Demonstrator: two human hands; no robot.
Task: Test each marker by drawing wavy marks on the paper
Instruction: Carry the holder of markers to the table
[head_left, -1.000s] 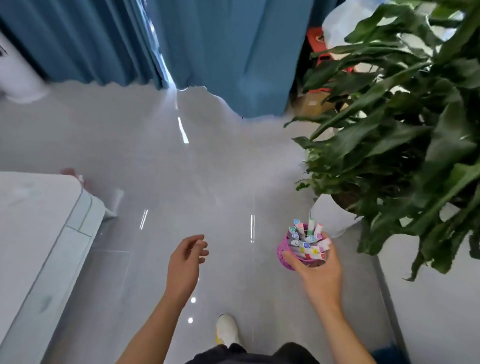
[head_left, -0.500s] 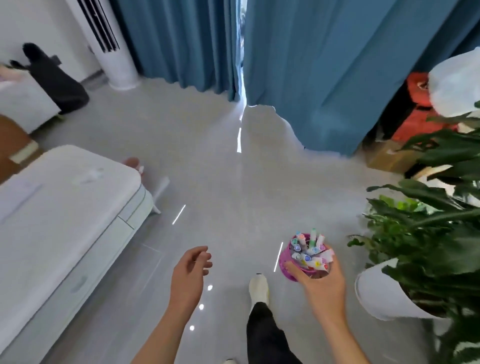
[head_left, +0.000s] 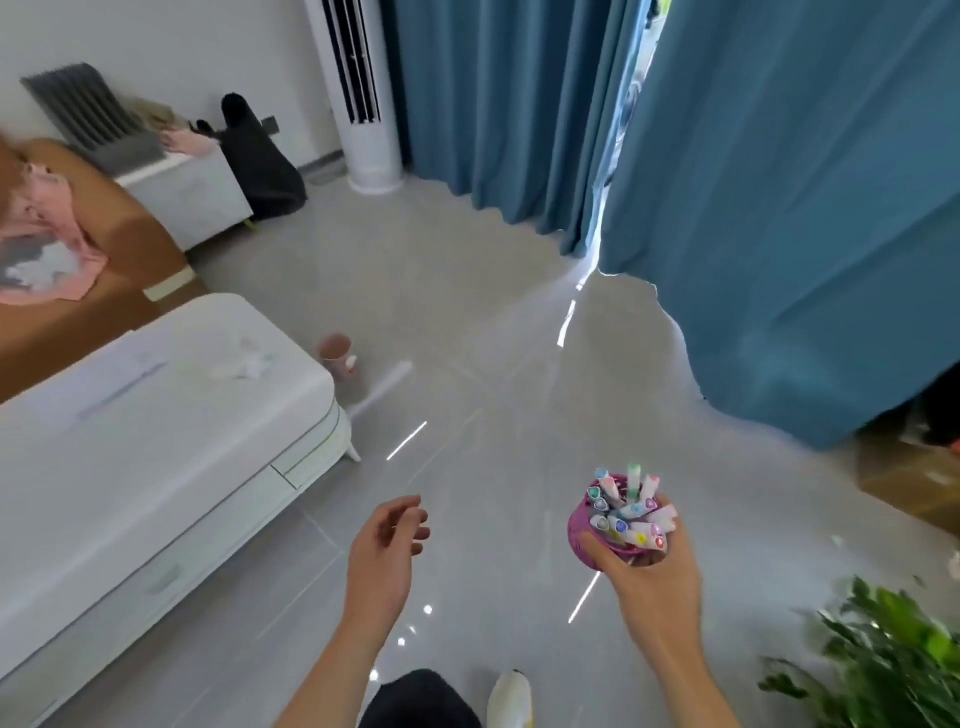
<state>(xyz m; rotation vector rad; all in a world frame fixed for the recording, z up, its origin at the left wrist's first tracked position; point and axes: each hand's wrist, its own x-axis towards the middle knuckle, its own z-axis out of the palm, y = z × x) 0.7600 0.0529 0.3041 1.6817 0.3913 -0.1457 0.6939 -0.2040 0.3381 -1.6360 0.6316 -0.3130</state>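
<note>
On my feed the right hand (head_left: 652, 571) grips a purple cup (head_left: 584, 535) from below. The thumb is curled along its near wall, and the other fingers wrap round the far side, mostly hidden from me. The cup is packed with markers (head_left: 631, 512), caps up and leaning every way. It is held in the air over the grey floor (head_left: 467, 312), well apart from the white counter (head_left: 156, 467) at the left. The left hand (head_left: 384, 556) hangs between counter and cup, its fingers (head_left: 418, 519) loosely curled, holding and touching nothing. On the counter I see a pale sheet (head_left: 104, 384), too blurred for me to call it the paper. A pink cup (head_left: 335, 351) stands on the floor just beside the counter's far corner. Blue curtains (head_left: 779, 208) hang beyond, and a leafy plant (head_left: 883, 670) shows at lower right.
</note>
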